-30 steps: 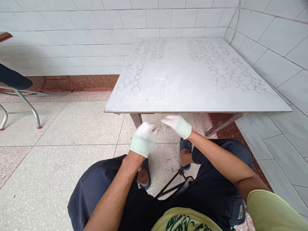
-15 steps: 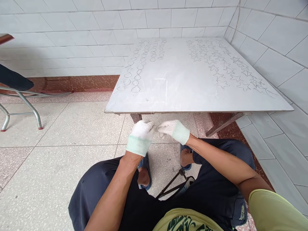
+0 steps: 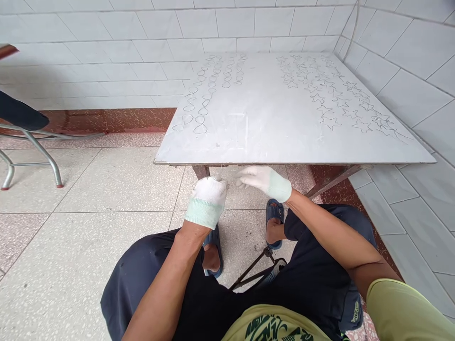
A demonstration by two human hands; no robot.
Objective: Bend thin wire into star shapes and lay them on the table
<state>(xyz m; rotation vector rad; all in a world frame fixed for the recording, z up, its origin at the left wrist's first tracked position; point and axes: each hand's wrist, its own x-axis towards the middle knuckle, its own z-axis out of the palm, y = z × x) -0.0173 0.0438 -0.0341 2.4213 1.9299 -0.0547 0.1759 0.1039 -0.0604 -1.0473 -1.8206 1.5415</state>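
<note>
My left hand point(image 3: 209, 193), in a white glove with a pale green cuff, is closed just below the table's front edge. A thin wire point(image 3: 223, 166) shows faintly above its fingertips; most of it is hidden in the glove. My right hand point(image 3: 261, 181), gloved the same way, hangs a short gap to the right with fingers stretched out and slightly blurred. I see nothing in it. On the white table point(image 3: 270, 137) lie bent wire stars point(image 3: 330, 122) at the right and rows of twisted wire loops point(image 3: 201, 128) at the left.
White tiled walls point(image 3: 234, 21) border the table behind and on the right. A metal-legged stool point(image 3: 53, 166) and another person's dark trouser leg point(image 3: 21, 113) appear at the far left. A dark folding frame point(image 3: 252, 274) stands between my feet.
My right hand has parted from my left, moving right and slightly up, and its fingers have opened. My left hand stays closed in nearly the same place.
</note>
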